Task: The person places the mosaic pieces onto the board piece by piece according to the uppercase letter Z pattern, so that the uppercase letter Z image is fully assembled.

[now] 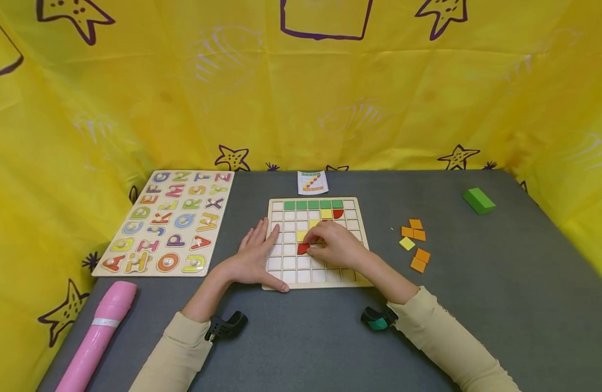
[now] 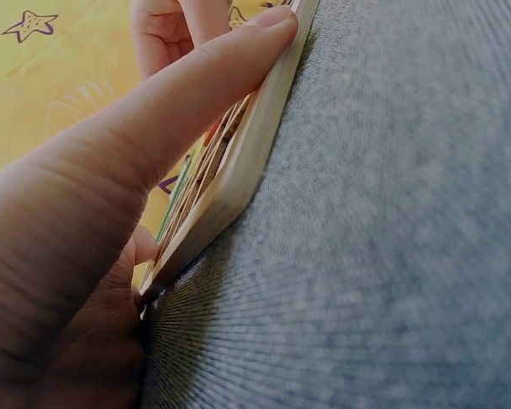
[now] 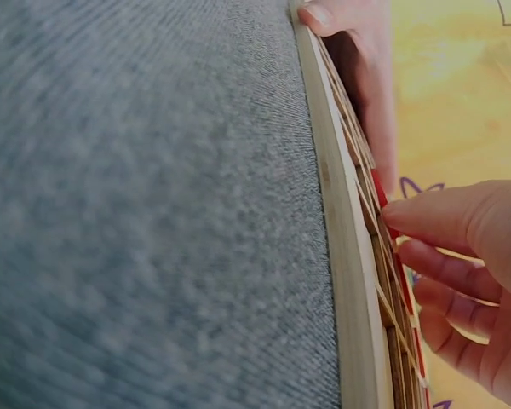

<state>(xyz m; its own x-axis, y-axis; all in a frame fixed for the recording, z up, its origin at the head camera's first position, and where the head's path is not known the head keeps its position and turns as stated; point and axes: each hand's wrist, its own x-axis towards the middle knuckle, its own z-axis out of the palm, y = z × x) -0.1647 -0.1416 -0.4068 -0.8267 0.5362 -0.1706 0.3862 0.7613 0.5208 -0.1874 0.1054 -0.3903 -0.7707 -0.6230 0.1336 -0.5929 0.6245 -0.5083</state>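
A wooden grid board (image 1: 301, 286) lies flat on the table before me, with several green squares (image 1: 312, 204) in a row near its top. Yellow squares (image 1: 326, 214) and red rounded pieces (image 1: 338, 214) form a diagonal, partly hidden by my right hand (image 1: 337, 245). The thumb and curled fingers of that hand pinch a red rounded piece (image 1: 303, 249) low on the diagonal; the right wrist view shows the thumb against red (image 3: 380, 189) at board level. My left hand (image 1: 254, 256) rests spread along the board's left edge, its thumb (image 2: 230, 64) on the front corner area.
Behind the board lies a small pattern card (image 1: 312, 183). To the right are several orange squares (image 1: 419, 235), a loose yellow square (image 1: 407, 243) and a green block (image 1: 479, 201). An alphabet puzzle (image 1: 151, 231) and a pink cylinder (image 1: 97, 340) occupy the left.
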